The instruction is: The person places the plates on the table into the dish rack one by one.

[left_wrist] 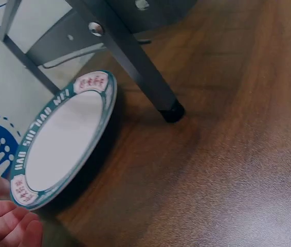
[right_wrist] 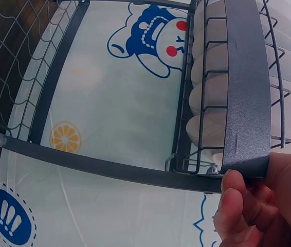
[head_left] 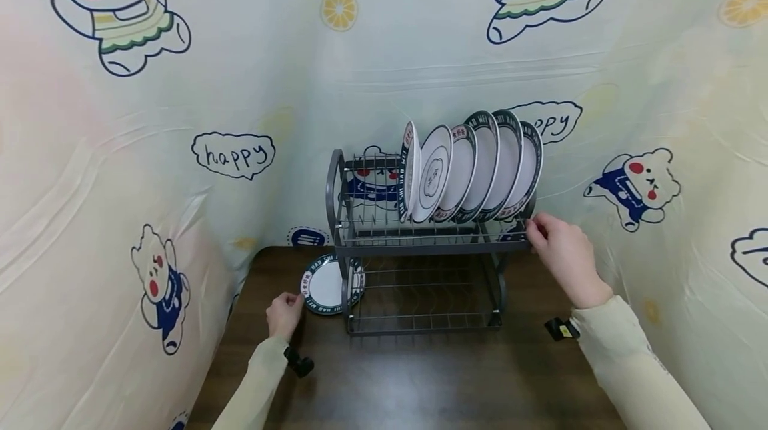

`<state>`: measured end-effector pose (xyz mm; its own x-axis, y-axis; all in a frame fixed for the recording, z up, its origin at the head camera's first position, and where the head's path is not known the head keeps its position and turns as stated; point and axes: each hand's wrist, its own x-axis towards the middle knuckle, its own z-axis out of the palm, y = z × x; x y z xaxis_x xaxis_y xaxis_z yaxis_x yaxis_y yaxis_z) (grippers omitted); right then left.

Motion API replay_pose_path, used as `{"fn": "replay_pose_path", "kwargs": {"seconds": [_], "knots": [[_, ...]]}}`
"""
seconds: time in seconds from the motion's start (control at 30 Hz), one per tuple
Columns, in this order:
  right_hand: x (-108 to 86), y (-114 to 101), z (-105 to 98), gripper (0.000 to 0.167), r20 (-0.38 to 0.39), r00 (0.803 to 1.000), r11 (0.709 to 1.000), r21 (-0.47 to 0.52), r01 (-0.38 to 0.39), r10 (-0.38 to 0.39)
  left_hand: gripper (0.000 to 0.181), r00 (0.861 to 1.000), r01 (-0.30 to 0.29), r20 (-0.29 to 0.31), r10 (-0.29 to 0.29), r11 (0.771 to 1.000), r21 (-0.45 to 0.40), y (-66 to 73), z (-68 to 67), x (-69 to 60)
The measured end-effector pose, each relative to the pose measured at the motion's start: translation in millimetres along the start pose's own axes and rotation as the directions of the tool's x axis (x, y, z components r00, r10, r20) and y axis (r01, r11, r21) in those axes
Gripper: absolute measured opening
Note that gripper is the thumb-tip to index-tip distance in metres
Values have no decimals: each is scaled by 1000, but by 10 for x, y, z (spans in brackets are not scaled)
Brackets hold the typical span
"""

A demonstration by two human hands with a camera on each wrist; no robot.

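Note:
My left hand pinches the near-left rim of a white plate with a dark green lettered border. The left wrist view shows thumb and curled fingers at the rim of this plate, beside a leg of the rack. In the head view, the plate's right part lies behind the side frame of the two-tier grey metal dish rack. My right hand grips the upper tier's front right corner. Seen from the right wrist, its thumb and fingers close around the end of the flat front bar.
Several matching plates stand on edge in the upper tier, from its middle to its right end. The lower tier is bare wire. Brown wooden tabletop extends in front, and a printed cloth hangs behind and at both sides.

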<state>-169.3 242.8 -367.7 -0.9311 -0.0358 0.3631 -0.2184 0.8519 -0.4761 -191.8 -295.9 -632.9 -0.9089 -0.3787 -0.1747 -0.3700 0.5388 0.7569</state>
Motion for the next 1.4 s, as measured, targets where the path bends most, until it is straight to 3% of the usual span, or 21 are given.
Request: {"fn": "replay_pose_path", "kwargs": {"seconds": [0.27, 0.6, 0.97, 1.4], "knots": [[21, 20, 0, 22, 26, 1000, 1000, 20, -1, 1, 39, 999, 47, -18, -47, 999, 2, -34, 106, 26], [30, 2, -13, 21, 62, 998, 1000, 26, -10, 8, 43, 987, 158, 47, -154, 984, -82, -129, 151, 65], [27, -6, -6, 22, 41, 999, 1000, 16, -14, 13, 40, 983, 178, 68, -170, 973, -147, -161, 183, 155], [32, 10, 4, 25, 40, 999, 1000, 22, -21, 20, 39, 981, 179, 111, -162, 968, -174, -136, 121, 158]]}}
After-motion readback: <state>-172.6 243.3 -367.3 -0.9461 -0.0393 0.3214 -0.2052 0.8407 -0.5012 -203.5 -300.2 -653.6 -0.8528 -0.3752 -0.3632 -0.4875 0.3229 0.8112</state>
